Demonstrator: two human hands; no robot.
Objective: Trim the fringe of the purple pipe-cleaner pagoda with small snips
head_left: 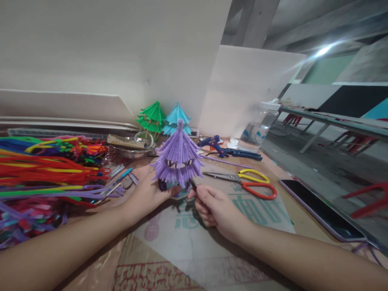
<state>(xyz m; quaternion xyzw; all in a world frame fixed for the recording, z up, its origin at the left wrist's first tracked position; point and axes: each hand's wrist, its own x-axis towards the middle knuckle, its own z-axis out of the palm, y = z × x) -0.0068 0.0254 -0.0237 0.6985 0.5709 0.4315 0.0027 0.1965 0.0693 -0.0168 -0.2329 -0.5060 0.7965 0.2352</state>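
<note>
A purple two-tiered pavilion, its roofs made of fuzzy stems, stands upright in front of me. My left hand is wrapped round its base from the left, the thumb in front and the other fingers partly hidden behind it. On the right, my right hand is closed round a thin dark tool, whose tip reaches the pavilion's lower right edge. Most of the tool is hidden in the fingers, so its kind cannot be told.
Behind stand a green pavilion and a blue one. Colourful stems lie left. To the right are scissors, a glue gun, dark-handled pliers, a phone and a clear bottle.
</note>
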